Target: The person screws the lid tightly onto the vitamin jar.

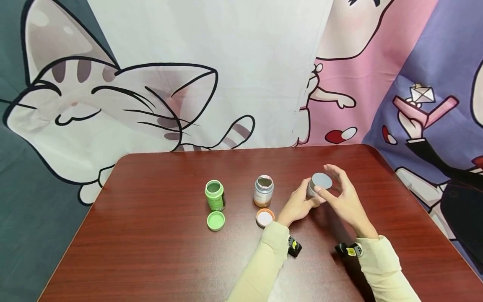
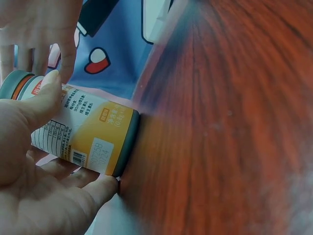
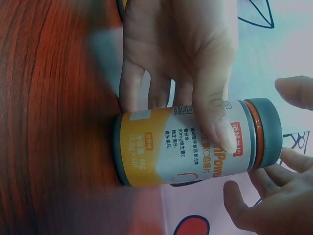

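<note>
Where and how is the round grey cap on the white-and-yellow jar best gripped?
Probably by the side of the round grey cap, from above with the right hand, pinching across it: the cap faces upward, its edge exposed, while the left hand grips the white-and-yellow jar below.

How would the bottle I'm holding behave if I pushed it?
The bottle is probably fairly stiff, its sides showing no dent under the left hand. Standing, it may tip from a high push, being taller than wide. Laid down, its round body would likely roll.
</note>
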Demonstrator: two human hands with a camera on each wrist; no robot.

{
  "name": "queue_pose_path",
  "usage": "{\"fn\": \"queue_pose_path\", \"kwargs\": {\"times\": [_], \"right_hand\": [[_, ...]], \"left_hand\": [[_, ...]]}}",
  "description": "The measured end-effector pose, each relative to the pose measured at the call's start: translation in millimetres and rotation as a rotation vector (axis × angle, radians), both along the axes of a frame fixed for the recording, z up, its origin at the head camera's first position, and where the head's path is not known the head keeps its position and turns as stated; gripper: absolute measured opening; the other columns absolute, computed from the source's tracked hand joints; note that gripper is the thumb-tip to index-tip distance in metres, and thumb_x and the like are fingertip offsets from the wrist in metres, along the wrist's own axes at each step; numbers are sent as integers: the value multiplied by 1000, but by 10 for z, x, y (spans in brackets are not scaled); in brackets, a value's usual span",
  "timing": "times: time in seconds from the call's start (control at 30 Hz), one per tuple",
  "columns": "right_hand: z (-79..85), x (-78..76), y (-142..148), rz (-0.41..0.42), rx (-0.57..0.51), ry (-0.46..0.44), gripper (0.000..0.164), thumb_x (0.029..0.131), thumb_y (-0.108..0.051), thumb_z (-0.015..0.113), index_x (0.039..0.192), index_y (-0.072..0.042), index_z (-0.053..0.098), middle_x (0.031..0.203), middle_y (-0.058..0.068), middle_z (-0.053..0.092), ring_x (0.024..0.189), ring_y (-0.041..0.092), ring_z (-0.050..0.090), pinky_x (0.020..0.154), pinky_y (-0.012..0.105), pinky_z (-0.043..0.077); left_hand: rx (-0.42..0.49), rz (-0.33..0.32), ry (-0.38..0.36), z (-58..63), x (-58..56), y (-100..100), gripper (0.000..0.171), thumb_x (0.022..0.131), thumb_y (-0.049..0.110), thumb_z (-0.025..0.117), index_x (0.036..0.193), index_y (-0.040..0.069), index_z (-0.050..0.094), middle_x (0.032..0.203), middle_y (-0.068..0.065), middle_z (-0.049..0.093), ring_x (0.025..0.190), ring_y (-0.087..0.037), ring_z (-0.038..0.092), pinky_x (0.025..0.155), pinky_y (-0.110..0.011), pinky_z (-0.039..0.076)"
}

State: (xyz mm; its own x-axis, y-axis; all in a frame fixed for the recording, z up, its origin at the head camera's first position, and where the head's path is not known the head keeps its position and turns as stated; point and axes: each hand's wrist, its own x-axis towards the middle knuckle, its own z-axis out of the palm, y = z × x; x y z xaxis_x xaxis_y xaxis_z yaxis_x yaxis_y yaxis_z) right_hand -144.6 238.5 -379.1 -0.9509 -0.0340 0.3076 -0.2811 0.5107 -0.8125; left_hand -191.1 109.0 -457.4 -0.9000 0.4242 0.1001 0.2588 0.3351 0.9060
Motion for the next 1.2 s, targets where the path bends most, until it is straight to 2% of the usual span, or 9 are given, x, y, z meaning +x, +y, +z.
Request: {"fn": "queue_pose_path", "kwargs": {"times": [0.13,0.3,0.47,0.63,0.87,0.97,1.07,1.2], "right_hand": [[-6,-5,5,33,-8,29,61,83,-4,65,136,-3,36,135,14,43,120,32,41,87,16,35],[-14,-18,2,47,-17,43,54,84,-3,64,133,-4,41,130,14,49,116,28,45,88,13,37],[-5,-23,-10,19,-9,27,51,84,-6,65,130,-5,44,127,12,51,113,25,47,87,12,37],[-39,-25,-7,-19,19,34,51,82,-8,68,128,-4,46,125,15,52,111,26,47,84,10,37],[-301,-145,98,-101,66,84,54,79,-17,73,126,-12,48,121,6,55,108,9,48,80,12,42],[-358,-172,104,-137,87,124,57,77,-22,75,126,-14,48,120,4,56,104,3,49,79,13,42],[-382,-179,95,-160,90,150,60,75,-24,76,126,-13,47,119,4,57,101,5,49,78,13,42],[-367,-163,85,-159,86,136,64,74,-25,77,129,-14,44,122,4,55,103,10,48,78,14,40]], "left_hand": [[4,0,-2,-7,-4,4,59,86,38,63,137,32,33,129,8,49,112,-7,49,93,-29,40],[0,-3,6,-1,-14,-4,60,86,39,62,137,32,33,127,7,51,112,-7,50,92,-28,40],[1,2,12,9,-20,-10,59,85,39,63,137,32,33,127,7,51,111,-7,50,92,-28,40],[-4,-2,13,1,-8,-4,60,86,39,62,137,31,33,129,8,50,111,-7,50,92,-27,40],[1,2,22,-15,-6,16,58,85,36,64,135,31,35,128,8,50,110,-6,50,92,-26,40],[-4,10,27,-18,-12,22,58,84,33,65,134,31,36,127,8,50,109,-6,50,92,-26,40],[-5,11,23,-24,-15,24,58,84,31,65,135,31,35,128,8,50,110,-6,50,92,-26,40],[-1,7,14,-24,-14,19,59,86,32,64,136,32,34,129,8,49,111,-7,49,93,-27,39]]}}
